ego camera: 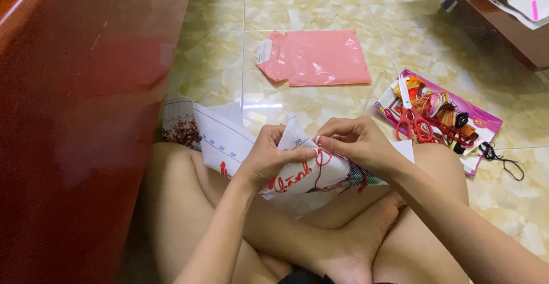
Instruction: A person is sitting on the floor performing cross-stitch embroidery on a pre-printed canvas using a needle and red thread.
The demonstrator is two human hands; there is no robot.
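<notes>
Sitting cross-legged on the tiled floor (pixel 320 4), the person pinches the cross-stitch cloth (pixel 297 172) over the lap; left hand (pixel 269 155) closed on its fold, right hand (pixel 354 144) nipping its top edge; light, limp, likely best gripped near the stitching.
</notes>
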